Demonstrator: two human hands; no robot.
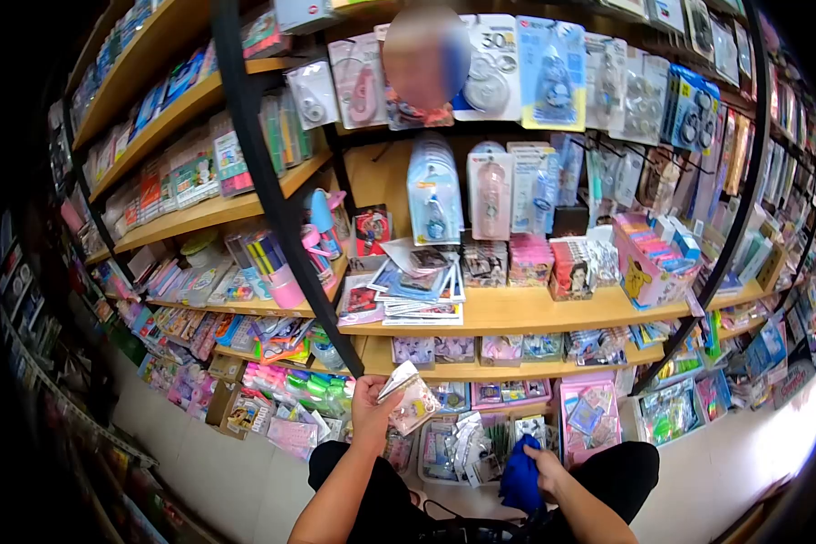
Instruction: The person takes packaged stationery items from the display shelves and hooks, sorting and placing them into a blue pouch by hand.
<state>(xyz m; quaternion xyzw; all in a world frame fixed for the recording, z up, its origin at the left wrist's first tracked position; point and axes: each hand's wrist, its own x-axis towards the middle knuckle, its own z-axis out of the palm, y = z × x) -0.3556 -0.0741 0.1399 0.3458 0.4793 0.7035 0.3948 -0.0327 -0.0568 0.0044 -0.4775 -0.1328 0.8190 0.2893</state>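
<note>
My left hand (372, 410) grips a small stack of clear-wrapped packets (413, 403), cream and pinkish with printed patterns, in front of the lowest shelf. Its fingers are closed around the packets' left edge. On the other side, my right hand (546, 465) is closed on a crumpled blue cloth (520, 478), which hangs down beside my right knee. Between the two hands, a clear bin (437, 478) holds silvery and dark packaged items. Just right of the cloth stands a pink box (598, 446) with flat packets in it.
A pile of cards and booklets (417, 295) lies on the wooden shelf (535, 315) above my hands. Blister packs (553, 77) hang on hooks higher up. Black uprights (276, 195) frame the shelving. A brown carton (231, 410) and bagged goods sit low at left, on the tiled floor (245, 480).
</note>
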